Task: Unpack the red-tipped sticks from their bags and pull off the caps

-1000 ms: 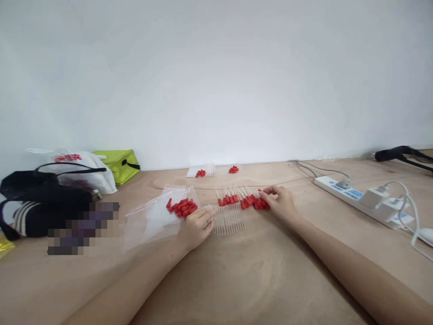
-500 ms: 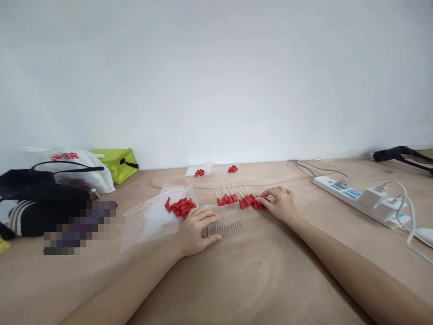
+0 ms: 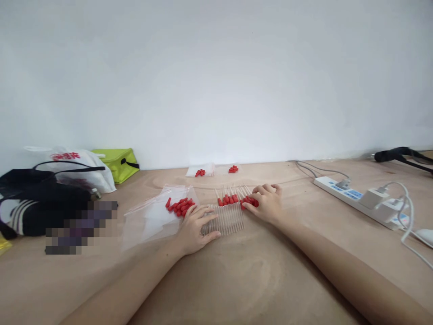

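On the wooden table (image 3: 237, 280) lies a row of clear plastic droppers with red bulbs (image 3: 228, 199). My left hand (image 3: 195, 226) rests flat and open on the left end of the clear tubes (image 3: 229, 218). My right hand (image 3: 266, 202) lies over the right end of the row, fingers curled down onto the red bulbs; whether it grips one I cannot make out. A loose heap of red bulbs (image 3: 180, 206) sits on a clear zip bag (image 3: 152, 216) just left of my left hand.
Two small clear bags with red bulbs (image 3: 200, 172) lie near the wall. A white power strip (image 3: 361, 199) with plugs and cables runs at the right. Black and white bags (image 3: 43, 194) and a green pouch (image 3: 117, 163) stand at the left.
My right hand has slid left along the row, now covering its right end. My left hand has spread flat over the tubes.
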Demonstrator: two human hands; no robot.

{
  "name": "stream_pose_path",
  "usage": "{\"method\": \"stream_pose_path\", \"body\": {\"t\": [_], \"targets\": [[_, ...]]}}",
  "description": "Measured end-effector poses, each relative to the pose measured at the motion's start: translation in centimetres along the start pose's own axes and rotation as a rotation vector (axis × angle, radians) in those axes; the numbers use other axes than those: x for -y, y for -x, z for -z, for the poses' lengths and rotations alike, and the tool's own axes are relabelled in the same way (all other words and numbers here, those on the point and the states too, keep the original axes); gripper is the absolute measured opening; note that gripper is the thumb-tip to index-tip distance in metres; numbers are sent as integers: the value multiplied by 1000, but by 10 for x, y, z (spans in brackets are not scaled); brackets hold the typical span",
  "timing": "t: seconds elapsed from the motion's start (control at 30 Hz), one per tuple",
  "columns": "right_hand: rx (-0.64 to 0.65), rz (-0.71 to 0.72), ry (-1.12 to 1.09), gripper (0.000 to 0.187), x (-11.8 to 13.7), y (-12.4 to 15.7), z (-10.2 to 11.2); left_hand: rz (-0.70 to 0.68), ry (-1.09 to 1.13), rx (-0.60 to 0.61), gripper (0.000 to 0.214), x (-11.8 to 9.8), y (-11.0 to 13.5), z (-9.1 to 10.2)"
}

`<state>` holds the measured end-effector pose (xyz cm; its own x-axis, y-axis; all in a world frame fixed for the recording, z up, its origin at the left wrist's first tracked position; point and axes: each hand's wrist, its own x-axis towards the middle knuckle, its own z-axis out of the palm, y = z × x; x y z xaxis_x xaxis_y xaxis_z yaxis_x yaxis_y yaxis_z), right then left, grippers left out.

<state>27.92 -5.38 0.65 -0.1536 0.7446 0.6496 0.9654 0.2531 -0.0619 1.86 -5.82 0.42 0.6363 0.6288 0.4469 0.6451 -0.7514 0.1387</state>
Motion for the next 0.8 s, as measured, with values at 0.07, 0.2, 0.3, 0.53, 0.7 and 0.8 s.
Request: {"method": "stream_pose_path", "body": {"t": [0.07,0.2,0.3,0.53,0.7,0.8], "targets": [[8,14,49,30,7,1,-3,33,1,16,41,2,0,-1],[-14,-17,70,27,10,3,-9,71,1,36,47,5,0,-3],[-84,-71,41,29,8,3,-11,76,-13,39,53,6,0,-3],[-286,-65,-155,23,12,14,3,4,-123,-164,56,4,1,2],[-177,133,-448,17,33,30,8,-152,-222,-351,35,-3,-1,4],[-109,158,-574,16,44,34,9,-261,-212,-381,24,-9,-1,3]]}}
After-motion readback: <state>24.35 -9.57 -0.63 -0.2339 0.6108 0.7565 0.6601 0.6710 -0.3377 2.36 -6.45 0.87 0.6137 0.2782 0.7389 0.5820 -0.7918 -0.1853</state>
